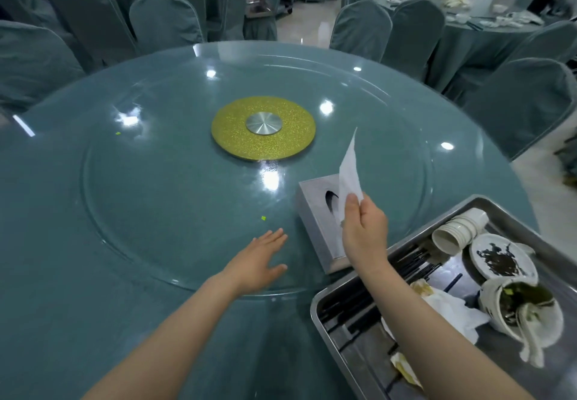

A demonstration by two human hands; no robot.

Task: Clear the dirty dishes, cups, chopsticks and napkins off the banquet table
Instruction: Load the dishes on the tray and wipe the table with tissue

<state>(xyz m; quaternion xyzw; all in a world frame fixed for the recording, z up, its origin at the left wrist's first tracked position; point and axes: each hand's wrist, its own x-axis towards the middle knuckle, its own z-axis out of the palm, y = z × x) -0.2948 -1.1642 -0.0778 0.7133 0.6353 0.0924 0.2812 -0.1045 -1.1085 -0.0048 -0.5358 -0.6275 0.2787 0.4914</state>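
A: Right hand pinches tissue above box; left hand flat, fingers apart, on glass.

B: Dishes?

A: In tray, near right.

B: Risk?

A: Box lifts, possibly, if the tissue snags; nothing holds it down.

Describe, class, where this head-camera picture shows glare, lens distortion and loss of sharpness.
Head view: ceiling lights glare as white spots on the glass turntable; the wide lens bows the table edge and chairs; the far tables look soft, while the right hand, its tissue and the tray stay sharp.
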